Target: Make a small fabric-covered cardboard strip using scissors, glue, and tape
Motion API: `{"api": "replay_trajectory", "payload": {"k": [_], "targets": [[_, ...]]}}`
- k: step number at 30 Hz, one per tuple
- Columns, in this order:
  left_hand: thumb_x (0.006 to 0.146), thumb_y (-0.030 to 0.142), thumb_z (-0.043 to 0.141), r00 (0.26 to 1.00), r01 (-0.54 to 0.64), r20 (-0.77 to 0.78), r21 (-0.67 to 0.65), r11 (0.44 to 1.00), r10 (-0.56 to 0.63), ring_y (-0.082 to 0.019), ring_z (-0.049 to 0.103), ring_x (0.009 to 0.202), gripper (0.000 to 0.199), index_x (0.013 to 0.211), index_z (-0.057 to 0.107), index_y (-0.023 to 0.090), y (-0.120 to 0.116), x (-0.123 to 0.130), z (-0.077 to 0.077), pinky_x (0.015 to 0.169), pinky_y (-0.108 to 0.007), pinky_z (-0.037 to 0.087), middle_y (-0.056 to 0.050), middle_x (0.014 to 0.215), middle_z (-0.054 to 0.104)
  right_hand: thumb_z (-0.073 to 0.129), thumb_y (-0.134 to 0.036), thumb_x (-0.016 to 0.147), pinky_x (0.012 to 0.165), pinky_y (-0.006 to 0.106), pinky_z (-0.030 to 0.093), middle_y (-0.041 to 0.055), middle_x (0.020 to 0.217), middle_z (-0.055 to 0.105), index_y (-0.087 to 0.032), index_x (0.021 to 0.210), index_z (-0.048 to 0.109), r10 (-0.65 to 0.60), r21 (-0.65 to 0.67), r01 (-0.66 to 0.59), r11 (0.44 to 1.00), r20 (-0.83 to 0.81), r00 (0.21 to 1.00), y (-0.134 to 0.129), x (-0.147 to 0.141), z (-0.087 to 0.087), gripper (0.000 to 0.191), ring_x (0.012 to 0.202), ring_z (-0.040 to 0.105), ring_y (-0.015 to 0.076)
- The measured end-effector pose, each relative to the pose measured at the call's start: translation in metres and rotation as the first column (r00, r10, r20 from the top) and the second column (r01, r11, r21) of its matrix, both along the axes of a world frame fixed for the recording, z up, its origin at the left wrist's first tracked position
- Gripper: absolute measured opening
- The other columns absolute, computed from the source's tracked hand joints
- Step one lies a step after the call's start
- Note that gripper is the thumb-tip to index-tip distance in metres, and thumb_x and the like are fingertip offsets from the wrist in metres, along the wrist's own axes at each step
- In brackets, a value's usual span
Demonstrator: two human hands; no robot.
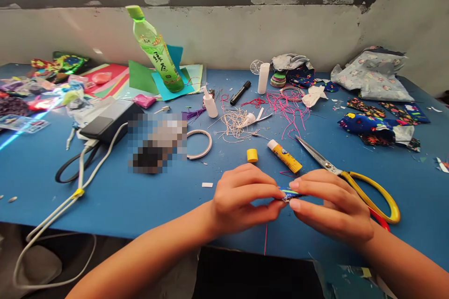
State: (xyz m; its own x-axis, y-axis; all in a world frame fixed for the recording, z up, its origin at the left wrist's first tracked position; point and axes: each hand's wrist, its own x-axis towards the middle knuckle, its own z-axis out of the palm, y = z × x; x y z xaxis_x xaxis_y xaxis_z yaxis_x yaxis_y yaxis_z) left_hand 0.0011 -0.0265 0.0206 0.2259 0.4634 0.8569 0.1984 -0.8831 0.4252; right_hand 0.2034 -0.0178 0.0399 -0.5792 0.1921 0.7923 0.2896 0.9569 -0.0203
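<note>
Bare forearms (154, 245) come in over the near edge of the bench (168, 210), ending in hands that almost meet just on the near side of an uncapped glue stick (285, 156). Between them, likewise on the near side of the glue stick, is a small blue patterned piece (290, 193). The left hand (242, 196) pinches its left end between thumb and fingers; the right hand (331, 205) pinches the opposite end with thumb and fingertips. How the piece is folded I cannot tell, since the fingertips cover much of it.

Just left of the glue stick stands a yellow cap (252, 155). To the right of the glue stick lie scissors (328, 165) with yellow and red handles, partly behind the right hand. Beyond the glue stick spread tangled pink cords (289, 110), and past those stands a white cylinder (263, 78). Beyond the glue stick and to its left are a heap of pale cords (233, 124), a black marker (240, 93) and a white squeeze bottle (210, 105). Well left of the glue stick lies a pale ring (209, 145); well to its right, a navy patterned bundle (366, 128).
</note>
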Motion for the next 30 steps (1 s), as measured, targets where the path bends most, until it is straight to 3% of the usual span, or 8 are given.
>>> {"api": "replay_trajectory", "payload": {"k": [23,30], "targets": [[0.082,0.012,0.069,0.997,0.070,0.031,-0.107,0.992,-0.067,-0.013,0.064,0.058,0.002,0.081,0.069,0.014,-0.0018,-0.0004,0.0033,0.057,-0.023,0.055,-0.006,0.069,0.073,0.064,-0.014,0.086,0.071,0.027,0.062,0.0036,0.093,0.072,-0.025,0.094,0.066,-0.073,-0.020,0.074,0.997,0.036,0.997,-0.0012,0.0017,0.0002,0.014,0.082,0.069,0.0141],[0.082,0.011,0.070,0.993,0.115,0.057,-0.152,0.982,-0.107,-0.013,0.065,0.060,0.002,0.081,0.069,0.012,-0.0026,0.0000,0.0015,0.059,-0.022,0.057,-0.008,0.070,0.073,0.065,-0.015,0.085,0.069,0.026,0.061,0.0044,0.087,0.070,-0.023,0.093,0.062,-0.085,-0.029,0.084,0.996,-0.040,0.996,0.0002,0.0013,-0.0001,0.012,0.076,0.068,0.0133]]}}
